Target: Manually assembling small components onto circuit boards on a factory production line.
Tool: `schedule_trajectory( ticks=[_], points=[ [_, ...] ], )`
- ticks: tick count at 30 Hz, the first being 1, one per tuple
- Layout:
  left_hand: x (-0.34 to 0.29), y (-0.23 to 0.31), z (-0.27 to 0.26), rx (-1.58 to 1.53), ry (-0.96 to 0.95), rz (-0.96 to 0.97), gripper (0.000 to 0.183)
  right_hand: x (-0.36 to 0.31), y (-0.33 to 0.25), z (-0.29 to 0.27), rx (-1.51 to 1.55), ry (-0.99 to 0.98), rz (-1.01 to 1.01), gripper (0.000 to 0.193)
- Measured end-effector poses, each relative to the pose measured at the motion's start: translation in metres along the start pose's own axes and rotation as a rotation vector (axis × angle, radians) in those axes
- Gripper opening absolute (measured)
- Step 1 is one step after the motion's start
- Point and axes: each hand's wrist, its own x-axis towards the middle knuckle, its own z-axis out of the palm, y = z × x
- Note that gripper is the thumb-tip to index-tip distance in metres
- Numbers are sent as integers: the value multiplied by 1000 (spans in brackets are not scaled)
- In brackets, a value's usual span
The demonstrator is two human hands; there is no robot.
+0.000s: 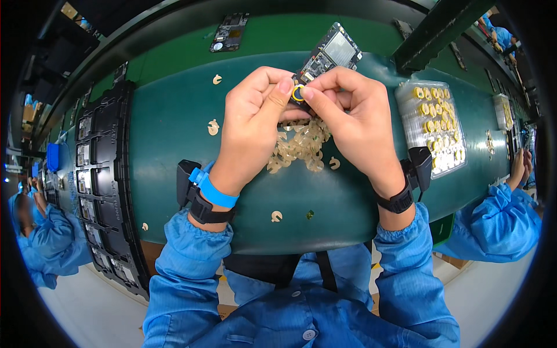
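Both hands meet over the middle of the green work mat [174, 116]. My left hand [249, 119] is closed, with thumb and fingers pinching the near end of a dark circuit board [339, 51] that tilts up and away to the right. My right hand [362, 119] is closed at the same end, its thumb tip against a small round part with a yellow rim and dark centre [297, 93]. Fingers hide how that part sits on the board. Beneath the hands lies a heap of small pale notched discs [301, 146].
At the right stands a clear plastic tray [411, 124] with rows of yellow round parts. Black slotted trays [119, 191] holding boards line the left edge. Another circuit board [230, 33] lies at the back, below a dark metal post [432, 40]. Co-workers in blue [493, 223] sit either side.
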Motion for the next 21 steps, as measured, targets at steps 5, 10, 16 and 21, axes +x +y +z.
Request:
schedule_trajectory(
  ticks=[5,10,16,21],
  points=[
    [0,5,4,4,-4,28,24,-1,-1,0,35,7,19,12],
    [0,5,5,3,21,43,23,-1,0,2,104,21,32,11],
    [-1,5,7,28,28,60,23,-2,3,3,107,71,11,12],
    [-1,2,5,13,18,59,23,-2,3,4,101,67,14,12]
  ],
)
